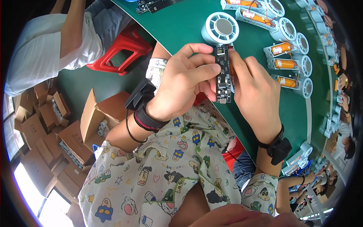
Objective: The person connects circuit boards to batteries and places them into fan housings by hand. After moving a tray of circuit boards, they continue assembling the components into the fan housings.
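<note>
A narrow black circuit board (pixel 223 85) stands lengthwise over the table edge, pinched between the thumb and fingers of my left hand (pixel 179 77). Small white digits segments and a metal port at its lower end show on its face. Just behind the board is a light-blue handheld fan (pixel 210 33), its round head pointing away from me. My right hand (pixel 259 94) is closed around the fan's handle from the right side. A bit of orange shows between the board and my right fingers; most of the handle is hidden.
Several light-blue fan bodies with orange batteries (pixel 285 63) lie on the green table (pixel 177 32) to the right. Dark circuit boards (pixel 145 6) rest at the far left corner. A red stool (pixel 121 49), a seated person and open cardboard boxes (pixel 72 142) are on the left.
</note>
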